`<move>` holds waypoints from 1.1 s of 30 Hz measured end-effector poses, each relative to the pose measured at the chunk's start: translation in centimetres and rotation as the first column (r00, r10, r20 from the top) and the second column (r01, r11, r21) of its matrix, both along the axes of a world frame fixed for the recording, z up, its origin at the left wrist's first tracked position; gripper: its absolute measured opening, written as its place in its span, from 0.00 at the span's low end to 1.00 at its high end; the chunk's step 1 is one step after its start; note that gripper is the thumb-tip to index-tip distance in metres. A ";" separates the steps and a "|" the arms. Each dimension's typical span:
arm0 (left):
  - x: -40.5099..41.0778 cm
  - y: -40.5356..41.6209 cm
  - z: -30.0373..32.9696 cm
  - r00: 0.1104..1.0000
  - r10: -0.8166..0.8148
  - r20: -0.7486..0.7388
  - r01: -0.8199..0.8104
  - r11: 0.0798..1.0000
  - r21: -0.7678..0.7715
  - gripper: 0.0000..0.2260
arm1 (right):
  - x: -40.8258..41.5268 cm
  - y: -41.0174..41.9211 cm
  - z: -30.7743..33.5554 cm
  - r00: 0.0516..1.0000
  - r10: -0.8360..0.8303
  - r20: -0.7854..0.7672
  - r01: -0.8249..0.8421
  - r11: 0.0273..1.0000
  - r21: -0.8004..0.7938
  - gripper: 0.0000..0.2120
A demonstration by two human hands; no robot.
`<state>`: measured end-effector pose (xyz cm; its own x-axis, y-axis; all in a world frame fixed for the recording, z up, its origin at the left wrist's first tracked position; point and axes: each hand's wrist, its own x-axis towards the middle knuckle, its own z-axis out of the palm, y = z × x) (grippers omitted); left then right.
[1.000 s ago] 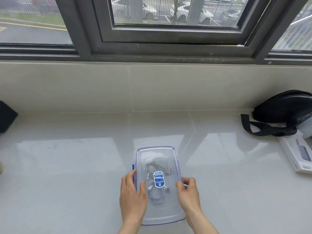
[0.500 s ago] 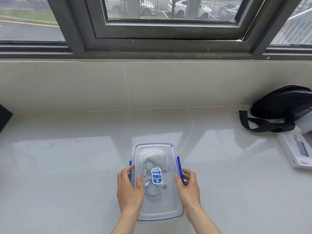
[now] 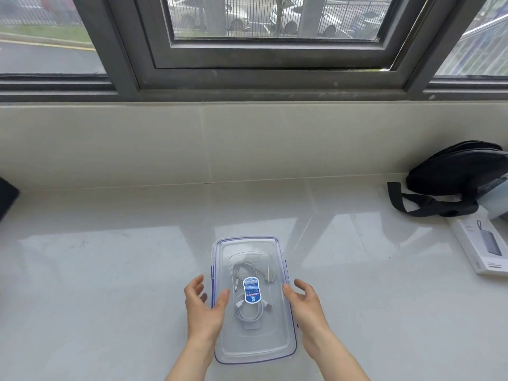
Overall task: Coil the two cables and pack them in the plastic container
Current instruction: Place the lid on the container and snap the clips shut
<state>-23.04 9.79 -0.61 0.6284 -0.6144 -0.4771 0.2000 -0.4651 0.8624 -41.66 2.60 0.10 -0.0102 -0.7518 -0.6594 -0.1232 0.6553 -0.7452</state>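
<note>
A clear plastic container [image 3: 253, 345] with blue side clips stands on the pale stone sill, its lid on and a blue sticker [image 3: 251, 289] on top. Through the lid I see two coiled pale cables: one [image 3: 243, 270] towards the far end, the other [image 3: 248, 312] nearer me. My left hand [image 3: 203, 309] hovers at the container's left side with fingers spread, the thumb over the lid's edge. My right hand [image 3: 303, 303] is just off the right side, fingers apart. Neither hand holds anything.
A black pouch with a strap [image 3: 456, 177] lies at the far right, with a white product box [image 3: 483, 246] in front of it. A dark object [image 3: 7, 196] sits at the left edge. A low tiled wall and a window frame rise behind the sill.
Both hands pressed the blue side clips against the container, then came off it and opened. The container stayed in place.
</note>
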 end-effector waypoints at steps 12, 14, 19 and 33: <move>0.7 -0.4 1.3 0.976 -0.035 0.214 -0.002 0.986 0.169 0.21 | 0.2 -0.9 0.1 0.986 0.021 -0.164 -0.048 0.986 -0.159 0.15; 0.7 -0.4 1.3 0.980 -0.012 0.197 -0.021 0.986 0.166 0.19 | 0.3 -0.9 0.1 0.989 0.017 -0.145 -0.039 0.988 -0.150 0.16; 1.3 -0.5 1.2 0.991 0.028 0.130 -0.049 0.985 0.164 0.20 | 0.2 -1.5 0.5 0.994 0.046 -0.103 -0.057 0.992 -0.111 0.16; 1.9 0.7 0.4 0.986 0.044 -0.163 -0.039 0.999 0.034 0.21 | -1.9 -1.6 -0.7 0.983 0.065 0.171 -0.075 0.996 0.052 0.19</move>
